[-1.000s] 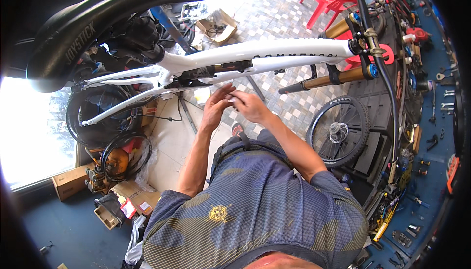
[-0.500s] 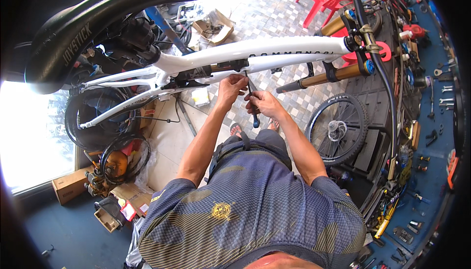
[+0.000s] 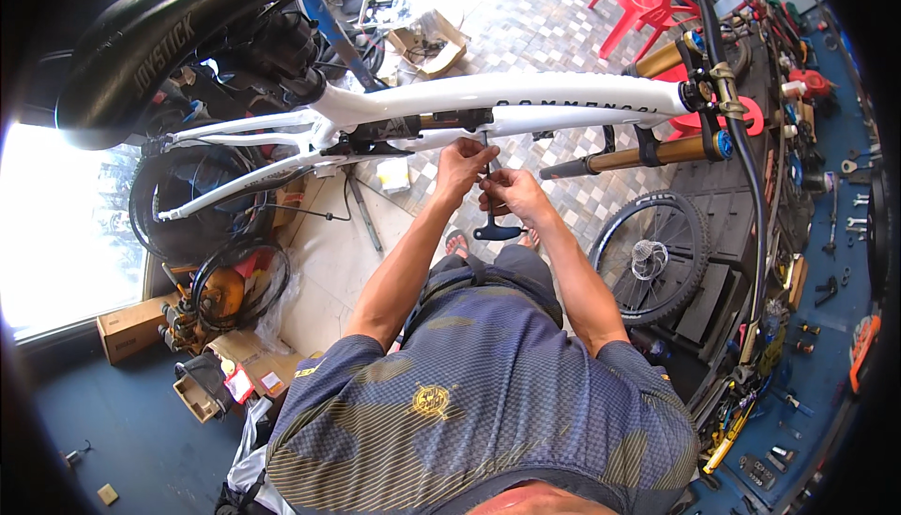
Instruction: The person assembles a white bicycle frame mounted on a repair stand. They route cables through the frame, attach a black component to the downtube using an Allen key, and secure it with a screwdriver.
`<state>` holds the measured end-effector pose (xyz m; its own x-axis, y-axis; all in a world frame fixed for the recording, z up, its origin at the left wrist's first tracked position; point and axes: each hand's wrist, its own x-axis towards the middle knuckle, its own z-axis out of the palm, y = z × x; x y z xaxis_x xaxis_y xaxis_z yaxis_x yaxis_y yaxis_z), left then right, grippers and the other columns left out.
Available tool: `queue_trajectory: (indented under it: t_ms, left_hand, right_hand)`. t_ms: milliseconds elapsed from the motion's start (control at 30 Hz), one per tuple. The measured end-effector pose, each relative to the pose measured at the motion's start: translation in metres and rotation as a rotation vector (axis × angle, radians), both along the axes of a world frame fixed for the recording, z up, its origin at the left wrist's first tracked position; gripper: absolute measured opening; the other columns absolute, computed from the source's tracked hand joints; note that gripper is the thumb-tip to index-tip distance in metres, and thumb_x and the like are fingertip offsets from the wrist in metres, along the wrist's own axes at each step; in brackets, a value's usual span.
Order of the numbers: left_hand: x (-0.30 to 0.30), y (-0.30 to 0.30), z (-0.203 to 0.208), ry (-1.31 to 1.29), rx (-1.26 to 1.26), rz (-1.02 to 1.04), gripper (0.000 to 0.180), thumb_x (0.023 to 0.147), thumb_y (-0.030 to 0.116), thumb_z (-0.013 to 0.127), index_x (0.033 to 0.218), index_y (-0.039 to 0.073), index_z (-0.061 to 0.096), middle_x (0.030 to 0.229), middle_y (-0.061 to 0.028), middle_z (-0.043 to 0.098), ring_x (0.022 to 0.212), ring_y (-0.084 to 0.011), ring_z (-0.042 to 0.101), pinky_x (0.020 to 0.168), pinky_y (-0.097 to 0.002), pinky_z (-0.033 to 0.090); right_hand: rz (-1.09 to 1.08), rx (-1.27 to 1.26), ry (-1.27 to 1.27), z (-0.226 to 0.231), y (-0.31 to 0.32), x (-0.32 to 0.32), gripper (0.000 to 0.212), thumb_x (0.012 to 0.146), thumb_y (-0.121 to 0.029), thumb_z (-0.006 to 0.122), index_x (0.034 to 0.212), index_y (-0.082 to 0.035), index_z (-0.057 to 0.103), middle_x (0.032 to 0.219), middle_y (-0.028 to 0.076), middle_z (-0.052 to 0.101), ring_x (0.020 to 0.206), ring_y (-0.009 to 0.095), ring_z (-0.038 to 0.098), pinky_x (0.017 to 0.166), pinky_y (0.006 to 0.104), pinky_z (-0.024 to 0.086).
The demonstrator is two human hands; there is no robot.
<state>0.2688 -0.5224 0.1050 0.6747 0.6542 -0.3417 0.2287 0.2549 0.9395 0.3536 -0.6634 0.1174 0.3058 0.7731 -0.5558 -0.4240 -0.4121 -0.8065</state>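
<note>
A T-handle hex key [image 3: 499, 232] with a dark blue grip points away from me, its thin shaft reaching up to the front end of the rear shock [image 3: 443, 122]. That shock lies within the white bicycle frame [image 3: 422, 97], just below the top tube. My left hand [image 3: 462, 168] pinches the shaft close to the frame, fingers closed. Nearer the grip, my right hand [image 3: 516, 194] also has its fingers closed round the shaft. Whether the key's tip sits in a bolt is hidden at this size.
A black saddle [image 3: 235, 27] looms at upper left. To the right are the gold fork [image 3: 648, 155], a black handlebar [image 3: 741, 158], a loose wheel [image 3: 650, 257] and a tool-laden blue bench [image 3: 807, 402]. Red chairs [image 3: 643, 8] and an open cardboard box [image 3: 429, 44] stand beyond the frame.
The hex key has turned about its shaft: its grip, seen end-on before, now shows broadside. Both hands stay on the shaft. The whole view has shifted slightly.
</note>
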Motion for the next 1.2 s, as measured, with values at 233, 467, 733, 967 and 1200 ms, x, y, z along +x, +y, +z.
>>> queue_trajectory:
  t_ms: [233,467,733,967,1200]
  left_hand:
    - [0.006,-0.002,0.000,0.050,-0.003,-0.010,0.042,0.077,0.030,0.090,0.090,-0.002,0.066,0.078,-0.0072,0.067,0.065,-0.0122,0.060,0.055,-0.0276,0.049]
    - [-0.001,0.012,-0.012,-0.114,-0.313,-0.055,0.026,0.088,0.023,0.081,0.091,0.000,0.068,0.079,-0.0085,0.069,0.067,-0.0166,0.066,0.061,-0.0279,0.053]
    - [-0.007,0.014,-0.012,-0.246,-0.558,-0.154,0.025,0.101,0.022,0.064,0.109,-0.002,0.068,0.091,-0.0104,0.072,0.085,-0.0223,0.071,0.069,-0.0330,0.056]
    - [0.000,-0.001,0.001,-0.073,-0.148,-0.104,0.047,0.084,0.037,0.084,0.105,-0.002,0.068,0.083,-0.0051,0.067,0.075,-0.0148,0.062,0.065,-0.0293,0.053]
    - [0.000,0.009,-0.006,-0.099,-0.320,-0.088,0.031,0.091,0.023,0.078,0.102,-0.004,0.068,0.085,-0.0087,0.070,0.072,-0.0162,0.066,0.065,-0.0290,0.055]
  right_hand:
    - [-0.021,-0.039,-0.247,0.003,0.008,-0.003,0.031,0.086,-0.023,0.084,0.085,-0.003,0.060,0.076,0.009,0.069,0.058,0.013,0.063,0.051,0.0258,0.048]
    - [0.088,0.088,-0.014,-0.003,-0.008,0.002,0.029,0.099,-0.033,0.066,0.106,-0.006,0.068,0.096,0.005,0.074,0.071,0.010,0.060,0.065,0.0277,0.046]
    - [0.229,0.176,-0.018,-0.014,-0.011,0.008,0.030,0.098,-0.031,0.068,0.110,-0.004,0.071,0.096,0.005,0.075,0.085,0.009,0.063,0.076,0.0259,0.044]
    - [0.063,0.079,-0.148,-0.019,-0.004,-0.005,0.026,0.089,-0.024,0.079,0.090,-0.001,0.068,0.082,0.008,0.072,0.070,0.013,0.061,0.071,0.0292,0.047]
    - [0.051,-0.048,-0.465,-0.011,-0.006,-0.011,0.036,0.085,-0.034,0.081,0.091,-0.002,0.066,0.083,0.007,0.070,0.075,0.013,0.061,0.068,0.0303,0.047]
